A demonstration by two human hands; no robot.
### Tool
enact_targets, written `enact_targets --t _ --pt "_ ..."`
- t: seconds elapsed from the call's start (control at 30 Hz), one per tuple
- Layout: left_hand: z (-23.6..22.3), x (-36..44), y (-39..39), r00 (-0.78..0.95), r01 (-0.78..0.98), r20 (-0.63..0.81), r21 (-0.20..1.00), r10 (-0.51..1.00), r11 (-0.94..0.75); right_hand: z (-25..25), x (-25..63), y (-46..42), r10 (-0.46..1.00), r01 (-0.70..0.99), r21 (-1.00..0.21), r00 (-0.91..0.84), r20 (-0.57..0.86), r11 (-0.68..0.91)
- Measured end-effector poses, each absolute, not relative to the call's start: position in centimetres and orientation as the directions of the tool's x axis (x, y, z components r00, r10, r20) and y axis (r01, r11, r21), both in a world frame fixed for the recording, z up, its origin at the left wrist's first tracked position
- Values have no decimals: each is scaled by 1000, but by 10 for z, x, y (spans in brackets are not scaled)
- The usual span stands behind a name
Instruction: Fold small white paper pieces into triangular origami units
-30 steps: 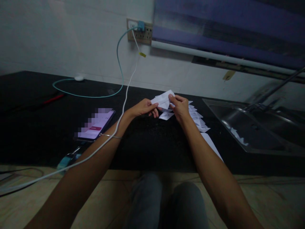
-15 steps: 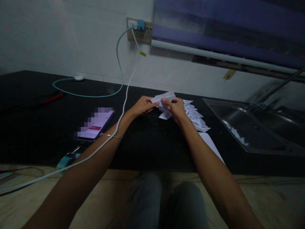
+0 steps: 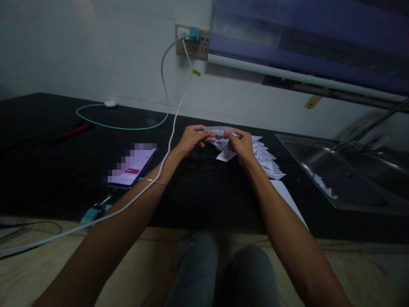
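A strip of white folded paper (image 3: 217, 129) is stretched between my two hands, above the black counter. My left hand (image 3: 193, 140) pinches its left end, thumb pointing right. At the other end, my right hand (image 3: 241, 145) grips it between thumb and fingers. Just behind and below my right hand lies a row of overlapping folded white paper pieces (image 3: 268, 161), some with pointed corners. Part of that row is hidden by my right hand. Closer to me, partly under my right forearm, is a flat stack of white paper (image 3: 286, 198).
A phone (image 3: 132, 166) with a lit screen lies left of my left forearm. A white cable (image 3: 174, 123) runs from the wall socket (image 3: 193, 41) across that forearm. A teal cable (image 3: 128, 128) loops on the black counter (image 3: 204, 200). At right is a metal sink (image 3: 335, 170).
The paper in my hands has tilted, from a broad face showing to a narrow strip. My left hand's fingers are more extended. The whole view has shifted slightly.
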State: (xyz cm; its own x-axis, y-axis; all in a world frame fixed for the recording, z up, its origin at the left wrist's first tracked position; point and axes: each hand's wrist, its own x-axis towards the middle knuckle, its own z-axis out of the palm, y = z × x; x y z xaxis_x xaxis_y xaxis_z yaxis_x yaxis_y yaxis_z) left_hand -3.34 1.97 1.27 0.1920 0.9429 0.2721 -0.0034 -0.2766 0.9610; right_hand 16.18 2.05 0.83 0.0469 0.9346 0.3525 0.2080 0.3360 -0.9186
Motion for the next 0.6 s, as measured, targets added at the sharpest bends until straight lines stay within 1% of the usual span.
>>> enact_targets --t 0.13,0.27,0.37,0.43,0.53,0.6 --pt "12 -32 20 185 -13 241 970 953 -243 9 160 17 942 187 -927 21 334 325" --pt "13 -29 20 166 8 203 978 965 -207 13 156 12 956 164 -948 68 286 272" --pt "12 -29 22 154 18 225 973 962 -230 18 152 8 980 37 -983 86 182 179" --pt "10 -30 24 143 22 260 964 955 -266 21 150 5 988 -54 -988 67 142 146" --pt "9 -32 25 129 15 303 951 944 -307 24 148 1 989 -139 -979 45 144 149" --pt "10 -33 25 130 3 319 947 939 -322 25 147 0 988 -164 -975 37 148 152"
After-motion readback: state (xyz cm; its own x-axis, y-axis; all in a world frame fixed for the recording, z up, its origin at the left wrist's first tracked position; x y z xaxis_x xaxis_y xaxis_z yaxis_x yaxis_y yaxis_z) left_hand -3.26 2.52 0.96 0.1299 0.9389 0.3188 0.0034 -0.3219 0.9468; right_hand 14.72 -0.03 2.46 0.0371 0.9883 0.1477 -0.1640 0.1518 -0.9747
